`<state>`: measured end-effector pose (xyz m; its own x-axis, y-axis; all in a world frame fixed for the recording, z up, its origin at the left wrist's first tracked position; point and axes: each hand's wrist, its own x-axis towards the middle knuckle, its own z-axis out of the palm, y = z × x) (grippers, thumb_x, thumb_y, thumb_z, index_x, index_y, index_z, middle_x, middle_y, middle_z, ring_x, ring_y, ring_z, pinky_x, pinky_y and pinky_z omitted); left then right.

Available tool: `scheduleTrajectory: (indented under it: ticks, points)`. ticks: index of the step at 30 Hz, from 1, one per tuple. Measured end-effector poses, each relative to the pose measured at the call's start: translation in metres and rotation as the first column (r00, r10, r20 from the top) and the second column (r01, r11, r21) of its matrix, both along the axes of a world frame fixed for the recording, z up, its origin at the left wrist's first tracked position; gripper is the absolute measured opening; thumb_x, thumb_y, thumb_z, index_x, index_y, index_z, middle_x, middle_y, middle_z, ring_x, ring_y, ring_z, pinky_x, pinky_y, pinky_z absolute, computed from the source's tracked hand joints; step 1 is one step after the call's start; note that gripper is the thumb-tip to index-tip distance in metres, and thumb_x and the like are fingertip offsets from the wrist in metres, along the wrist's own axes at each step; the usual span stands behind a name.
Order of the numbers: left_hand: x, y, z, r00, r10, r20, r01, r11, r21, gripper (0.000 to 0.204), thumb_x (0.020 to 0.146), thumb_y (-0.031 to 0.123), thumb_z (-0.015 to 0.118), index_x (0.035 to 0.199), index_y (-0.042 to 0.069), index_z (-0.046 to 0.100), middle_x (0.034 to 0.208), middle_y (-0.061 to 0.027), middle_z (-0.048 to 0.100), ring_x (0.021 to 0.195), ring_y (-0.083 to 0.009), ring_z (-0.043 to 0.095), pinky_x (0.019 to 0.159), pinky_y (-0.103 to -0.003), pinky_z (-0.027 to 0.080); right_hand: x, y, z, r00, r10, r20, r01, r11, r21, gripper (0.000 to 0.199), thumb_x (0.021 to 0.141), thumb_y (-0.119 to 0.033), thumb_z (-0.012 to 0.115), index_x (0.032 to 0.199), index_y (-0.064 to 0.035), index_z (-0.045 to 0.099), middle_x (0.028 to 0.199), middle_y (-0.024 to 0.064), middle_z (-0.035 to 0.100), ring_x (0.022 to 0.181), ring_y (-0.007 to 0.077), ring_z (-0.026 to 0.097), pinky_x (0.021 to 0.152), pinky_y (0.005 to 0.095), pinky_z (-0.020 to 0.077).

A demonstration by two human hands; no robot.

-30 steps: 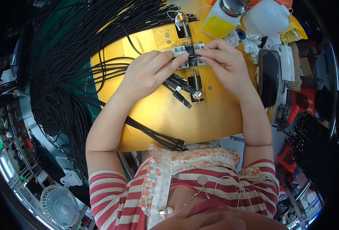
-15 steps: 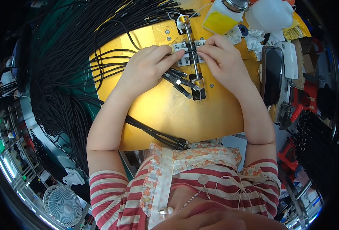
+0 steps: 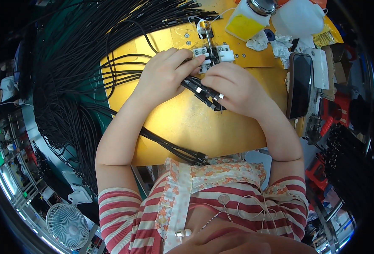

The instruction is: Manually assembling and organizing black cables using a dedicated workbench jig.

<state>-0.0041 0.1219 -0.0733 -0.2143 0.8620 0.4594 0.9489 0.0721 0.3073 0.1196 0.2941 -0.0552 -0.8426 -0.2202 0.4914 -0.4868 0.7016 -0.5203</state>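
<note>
My left hand (image 3: 163, 74) is closed, thumb and forefinger pinching a black cable end at the left white block (image 3: 201, 51) of a small clamping fixture. Out from under that hand fans a bundle of black cables with metal-tipped plugs (image 3: 201, 90). My right hand (image 3: 234, 86) has curled fingers and lies over the near end of the fixture's metal rod (image 3: 209, 39), beside the plugs. What its fingertips grip is hidden. The right white block (image 3: 226, 55) of the fixture shows just beyond the right hand.
The fixture sits on a gold-coloured board (image 3: 187, 131). Masses of black cables (image 3: 68, 84) lie left and behind; more cable ends (image 3: 191, 156) rest at the near edge. A yellow-labelled bottle (image 3: 248, 19), crumpled tissues (image 3: 281, 44), a white jug (image 3: 299, 17) and a phone (image 3: 300, 84) stand right.
My right hand has left the right side of the fixture and come nearer to me, over the rod's near end, uncovering the right white block. The left hand has barely moved.
</note>
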Motion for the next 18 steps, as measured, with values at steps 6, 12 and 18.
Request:
scheduleTrajectory:
  ticks: [6,12,18]
  points:
    - [0.003,-0.005,0.005,0.999,0.025,-0.032,-0.028,0.997,-0.076,0.048,0.064,0.001,0.069,0.111,0.009,0.064,0.093,-0.0037,0.058,0.079,-0.0209,0.057,0.065,-0.032,0.047,0.003,0.022,0.004,0.995,-0.056,-0.081,0.06,0.997,0.057,0.022,0.066,0.0,0.069,0.087,-0.0038,0.062,0.087,0.0078,0.06,0.078,0.0258,0.061,0.067,0.0343,0.0499]
    - [0.002,-0.006,0.007,0.999,0.028,-0.034,-0.032,0.992,-0.124,0.054,0.059,-0.003,0.068,0.111,0.009,0.065,0.093,-0.0042,0.059,0.082,-0.0217,0.058,0.068,-0.032,0.049,0.004,0.029,0.006,0.999,-0.021,0.032,0.022,0.998,-0.05,0.022,0.071,0.002,0.068,0.092,-0.0017,0.063,0.088,0.0085,0.061,0.078,0.0266,0.061,0.068,0.0351,0.0507]
    - [-0.002,-0.008,0.01,0.999,0.039,-0.013,-0.039,0.996,-0.078,0.048,0.063,-0.003,0.069,0.11,0.008,0.067,0.088,-0.0065,0.062,0.082,-0.0231,0.06,0.069,-0.033,0.05,0.002,0.023,0.003,0.997,-0.058,0.054,0.065,0.989,-0.136,0.025,0.07,0.006,0.068,0.094,-0.0007,0.065,0.091,0.0097,0.063,0.082,0.0258,0.063,0.069,0.0318,0.052]
